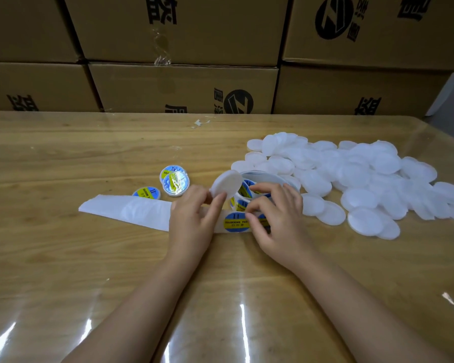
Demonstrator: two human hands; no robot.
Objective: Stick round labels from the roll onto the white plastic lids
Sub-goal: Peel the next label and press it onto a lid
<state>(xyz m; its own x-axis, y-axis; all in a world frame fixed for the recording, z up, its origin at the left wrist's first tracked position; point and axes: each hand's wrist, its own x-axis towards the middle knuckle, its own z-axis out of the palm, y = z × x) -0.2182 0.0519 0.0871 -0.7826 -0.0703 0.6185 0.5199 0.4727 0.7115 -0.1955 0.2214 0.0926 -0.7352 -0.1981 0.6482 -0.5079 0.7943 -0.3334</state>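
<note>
My left hand [194, 218] pinches a blank white lid [227, 183], tilted up off the table. Just right of it stands the label roll [249, 191], with blue and yellow round labels on it. Its white backing strip [131, 210] trails left across the table. One round label [235, 222] lies on the strip between my hands. My right hand [275, 213] has curled fingertips at that label's right edge; whether they have hold of it I cannot tell. Three labelled lids [174, 180] sit left of the roll.
A big heap of blank white lids [357, 176] covers the table's right half. Stacked cardboard boxes [184, 87] form a wall along the far edge of the wooden table [63, 158]. A small paper scrap [201, 123] lies near the boxes.
</note>
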